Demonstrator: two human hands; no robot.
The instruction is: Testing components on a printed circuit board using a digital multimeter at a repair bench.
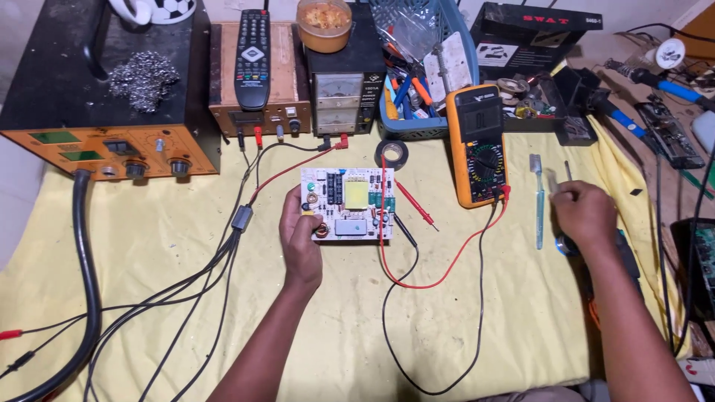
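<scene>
My left hand grips the left edge of a white circuit board with a yellow transformer, lying on the yellow cloth. My right hand is off to the right, fingers closed around a small thin tool near a pale blue toothbrush; what the tool is cannot be made out. An orange multimeter lies between the two hands. Its red probe and black probe rest beside the board's right edge.
An orange rework station, a brown box with a remote control on top, and a black power supply line the back. A blue basket of tools, black tape roll, soldering irons and loose cables lie around.
</scene>
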